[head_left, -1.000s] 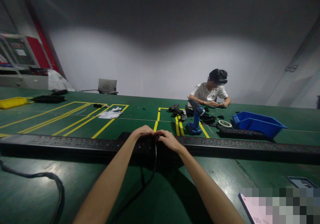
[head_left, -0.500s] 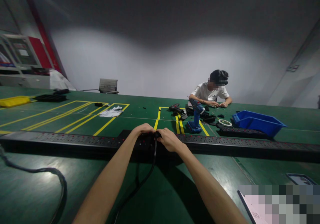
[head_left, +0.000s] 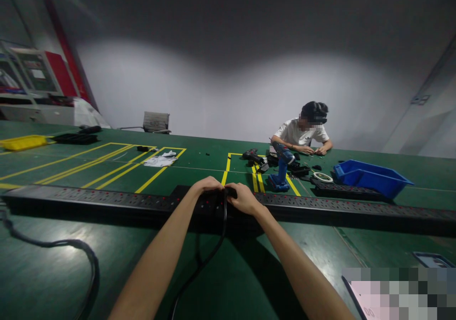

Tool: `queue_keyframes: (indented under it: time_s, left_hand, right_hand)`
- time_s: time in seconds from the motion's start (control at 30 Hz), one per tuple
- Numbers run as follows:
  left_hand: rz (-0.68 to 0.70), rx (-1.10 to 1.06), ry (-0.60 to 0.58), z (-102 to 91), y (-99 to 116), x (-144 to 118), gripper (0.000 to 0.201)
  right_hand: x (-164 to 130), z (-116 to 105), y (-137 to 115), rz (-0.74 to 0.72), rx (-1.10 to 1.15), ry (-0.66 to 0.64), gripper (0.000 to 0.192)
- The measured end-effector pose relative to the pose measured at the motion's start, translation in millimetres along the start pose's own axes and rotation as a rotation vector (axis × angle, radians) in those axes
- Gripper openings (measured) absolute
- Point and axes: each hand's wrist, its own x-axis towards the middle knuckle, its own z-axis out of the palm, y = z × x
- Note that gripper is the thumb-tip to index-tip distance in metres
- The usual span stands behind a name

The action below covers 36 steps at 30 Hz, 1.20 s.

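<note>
A: Start at the fingers. What are they doing?

B: Both hands sit on top of one long black power strip (head_left: 107, 200) that runs across the green table (head_left: 53, 272). The left hand (head_left: 207, 185) is curled palm-down over the strip's upper edge, fingers bent and pressing on it. The right hand (head_left: 244, 198) is closed with its fingertips pinched at the spot where a black cable (head_left: 210, 258) meets the strip. Whether it grips the cable's plug or just the strip, I cannot tell; the knuckles hide it.

A: And the cable?

B: One cable drops from between the two hands toward the near edge of the table. A second, thicker black cable (head_left: 76, 248) loops on the table at the far left, well apart from the hands.

A: What lies beyond the strip?

B: One blue cordless drill (head_left: 281, 168) standing upright, one blue bin (head_left: 370, 178), one roll of white tape (head_left: 322, 177), and a second black strip (head_left: 342, 191) just in front of the bin. One other person (head_left: 302, 134) sits at the far side, both hands down on the table.

A: Further left?

B: One yellow tray (head_left: 23, 142), one grey chair (head_left: 156, 121), some white papers (head_left: 160, 160) among the yellow lines.
</note>
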Motion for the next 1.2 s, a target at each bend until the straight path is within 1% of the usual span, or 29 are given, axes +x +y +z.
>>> queue_keyframes:
  time_s: [0.13,0.3,0.4,0.53,0.67,0.77,0.97,1.03,1.07,1.13,1.2]
  left_hand:
    - [-0.003,0.02,-0.01,-1.8,3.7,-0.6,0.024]
    - [0.001,0.051,-0.042,-5.7,6.5,-0.3,0.018]
    - [-0.001,0.049,-0.037,-5.1,5.8,0.7,0.017]
    - [0.002,0.043,-0.028,-2.1,6.1,-0.5,0.017]
    - [-0.005,0.027,-0.042,-1.9,8.8,-4.3,0.019]
    - [-0.019,0.015,-0.049,-2.6,9.1,-5.0,0.02]
    - [-0.02,0.0,-0.03,-1.8,5.2,-1.1,0.02]
    - [-0.021,0.006,-0.034,-2.2,4.7,-0.3,0.02]
    - [-0.01,0.002,-0.04,-2.5,4.5,0.1,0.02]
    - [0.027,-0.023,-0.057,-3.2,4.0,0.6,0.021]
    - [0.056,-0.054,-0.066,-3.4,3.3,0.9,0.022]
  right_hand:
    - [0.2,-1.2,-0.9,0.036,0.009,0.004,0.038]
    - [-1.1,-2.3,-3.4,-0.018,-0.02,0.015,0.037]
    - [-1.5,-2.0,-3.8,-0.01,-0.045,0.0,0.036]
    - [-2.1,-2.4,-4.4,-0.029,-0.097,-0.023,0.028]
    - [-2.5,-4.9,-6.1,-0.02,-0.129,-0.041,0.028]
    - [-2.4,-6.3,-7.6,-0.014,-0.121,-0.039,0.03]
    - [-2.7,-3.6,-8.3,-0.079,-0.067,-0.006,0.031]
    - [-2.3,-2.2,-6.6,-0.056,-0.005,0.046,0.03]
    - [-1.9,-1.8,-5.5,-0.021,0.05,0.108,0.029]
    - [-1.4,-1.6,-3.6,0.078,0.193,0.284,0.027]
    - [-1.5,-2.4,-3.2,0.15,0.334,0.442,0.03]
